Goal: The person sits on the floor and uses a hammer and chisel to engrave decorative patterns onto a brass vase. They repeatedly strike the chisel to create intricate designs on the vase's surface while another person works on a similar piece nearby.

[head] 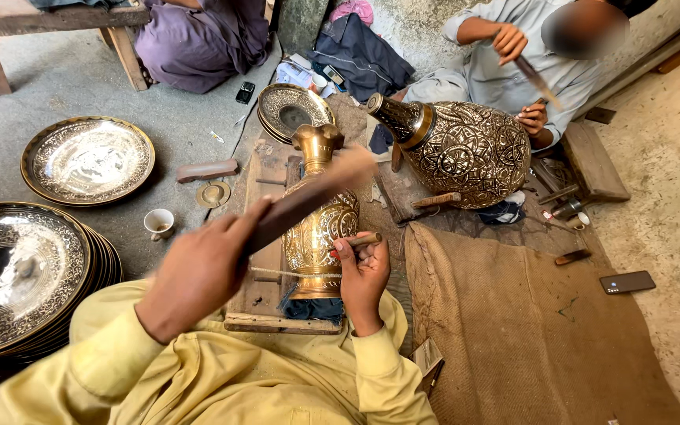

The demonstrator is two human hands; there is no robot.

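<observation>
A brass engraved vase (318, 230) lies on a wooden board (265, 177) in front of me, neck pointing away. My left hand (198, 271) grips a flat wooden mallet (316, 193), blurred with motion and raised over the vase. My right hand (365, 277) holds a short chisel (365, 240), its tip against the vase's belly. Both of my sleeves are yellow.
A stack of engraved plates (17, 275) sits at the left, one plate (88, 160) behind it, a small cup (159, 223) nearby. Opposite, another person works a large engraved vase (458, 149). Burlap (513, 323) and a phone (627, 282) lie at the right.
</observation>
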